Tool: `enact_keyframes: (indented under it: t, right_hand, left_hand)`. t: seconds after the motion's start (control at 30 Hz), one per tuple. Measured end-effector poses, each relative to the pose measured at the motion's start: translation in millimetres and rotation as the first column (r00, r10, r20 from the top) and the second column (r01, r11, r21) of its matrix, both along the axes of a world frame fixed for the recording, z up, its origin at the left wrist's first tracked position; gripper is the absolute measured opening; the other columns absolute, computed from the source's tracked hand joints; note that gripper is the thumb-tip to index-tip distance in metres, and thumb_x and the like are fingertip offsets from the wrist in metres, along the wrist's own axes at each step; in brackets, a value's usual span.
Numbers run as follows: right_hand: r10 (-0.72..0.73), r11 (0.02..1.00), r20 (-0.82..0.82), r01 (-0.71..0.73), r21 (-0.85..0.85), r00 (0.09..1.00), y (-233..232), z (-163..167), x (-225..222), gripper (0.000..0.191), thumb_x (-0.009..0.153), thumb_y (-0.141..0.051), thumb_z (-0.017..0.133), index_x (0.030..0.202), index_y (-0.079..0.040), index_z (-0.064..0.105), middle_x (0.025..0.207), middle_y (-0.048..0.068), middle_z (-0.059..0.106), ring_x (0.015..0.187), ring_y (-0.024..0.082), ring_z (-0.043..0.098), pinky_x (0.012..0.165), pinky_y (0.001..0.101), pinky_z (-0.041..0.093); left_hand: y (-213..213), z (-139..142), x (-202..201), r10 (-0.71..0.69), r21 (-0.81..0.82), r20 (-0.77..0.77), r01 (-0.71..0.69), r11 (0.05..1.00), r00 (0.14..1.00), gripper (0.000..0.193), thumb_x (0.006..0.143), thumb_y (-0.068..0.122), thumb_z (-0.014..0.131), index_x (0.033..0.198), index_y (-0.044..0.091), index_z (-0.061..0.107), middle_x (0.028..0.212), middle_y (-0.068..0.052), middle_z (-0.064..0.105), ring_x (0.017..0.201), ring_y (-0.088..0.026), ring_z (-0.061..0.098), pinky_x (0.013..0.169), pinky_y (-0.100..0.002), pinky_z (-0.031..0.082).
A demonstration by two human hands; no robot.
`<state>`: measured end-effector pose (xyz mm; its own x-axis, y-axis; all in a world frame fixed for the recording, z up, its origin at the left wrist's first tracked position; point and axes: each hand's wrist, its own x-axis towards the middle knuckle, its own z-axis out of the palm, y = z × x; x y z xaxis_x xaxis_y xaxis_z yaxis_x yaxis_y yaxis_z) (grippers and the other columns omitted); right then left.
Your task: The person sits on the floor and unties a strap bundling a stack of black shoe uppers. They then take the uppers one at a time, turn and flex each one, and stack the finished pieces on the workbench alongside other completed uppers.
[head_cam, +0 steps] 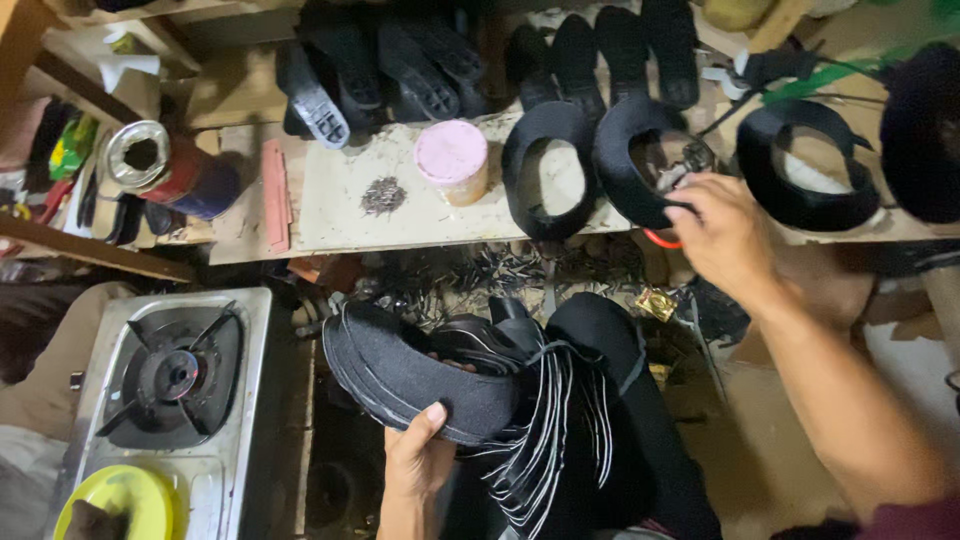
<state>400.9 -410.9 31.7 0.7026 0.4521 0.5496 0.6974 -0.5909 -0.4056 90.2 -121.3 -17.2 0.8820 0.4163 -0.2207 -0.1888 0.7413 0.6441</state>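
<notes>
Left hand [418, 462] at lower centre pinches a stack of dark shoe uppers [420, 375] fanned over black strips [545, 440]. Right hand [725, 240], fingers curled, reaches a black looped upper [640, 150] on the workbench [340, 215], upper right. Grip the stack firmly so the layers stay aligned.

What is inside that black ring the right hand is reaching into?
Inside the black ring lies a small shiny heap of pieces, too blurred to identify. The right hand has its fingertips at the ring's edge, covering part of the contents.
</notes>
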Motion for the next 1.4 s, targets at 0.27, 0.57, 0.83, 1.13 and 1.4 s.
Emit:
enact_keyframes:
  t: [0.27,0.57,0.83,1.13,1.4]
  right_hand:
    - [0.122,0.956,-0.106,-0.088,0.282,0.987,-53.6,-9.0,-31.9,0.014,0.098,0.000,0.070,0.110,0.003,0.065,0.118,0.016,0.069,0.124,0.026,0.065,0.110,0.0345,0.051]
    - [0.705,0.229,-0.411,0.362,0.903,0.578,-75.9,7.3,-45.3,0.022,0.097,-0.010,0.060,0.119,-0.007,0.062,0.112,0.007,0.069,0.103,0.022,0.063,0.099,0.0450,0.051]
    - [0.877,-0.005,-0.200,0.425,0.905,0.437,-83.5,19.1,-45.1,0.018,0.117,-0.018,0.054,0.110,-0.002,0.061,0.095,0.005,0.059,0.092,0.019,0.049,0.098,0.0327,0.042]
    - [0.823,0.121,-0.206,0.191,0.974,0.529,-107.8,9.4,-50.4,0.016,0.108,-0.016,0.059,0.114,-0.002,0.063,0.108,0.016,0.067,0.084,0.021,0.056,0.081,0.0344,0.049]
    - [0.873,0.029,-0.141,0.239,0.971,0.467,-110.3,7.2,-52.0,0.017,0.109,-0.013,0.057,0.116,0.002,0.062,0.105,0.018,0.067,0.087,0.024,0.061,0.080,0.0334,0.051]
  left_hand:
    - [13.2,-18.1,-11.9,0.067,-0.045,-0.056,-0.069,0.997,0.996,0.057,0.080,0.002,0.065,0.135,-0.004,0.050,0.121,-0.022,0.064,0.112,-0.038,0.064,0.100,-0.057,0.050]
    - [7.2,-12.1,-8.8,0.037,-0.001,0.009,-0.037,0.999,0.999,0.056,0.080,0.003,0.064,0.134,-0.006,0.051,0.122,-0.025,0.065,0.115,-0.038,0.065,0.102,-0.056,0.050]
    - [9.4,-15.0,-11.9,0.045,-0.032,0.003,-0.045,0.998,0.999,0.055,0.081,0.003,0.064,0.134,-0.005,0.051,0.122,-0.024,0.065,0.114,-0.040,0.064,0.102,-0.057,0.049]
    - [9.3,-14.7,-12.8,0.085,-0.035,-0.054,-0.087,0.996,0.995,0.057,0.079,0.003,0.063,0.135,-0.003,0.052,0.122,-0.019,0.065,0.115,-0.035,0.064,0.103,-0.056,0.049]
    - [7.7,-6.3,-7.8,0.050,0.015,0.021,-0.051,0.999,0.999,0.055,0.079,0.002,0.064,0.132,-0.007,0.052,0.120,-0.026,0.067,0.114,-0.041,0.065,0.104,-0.059,0.049]
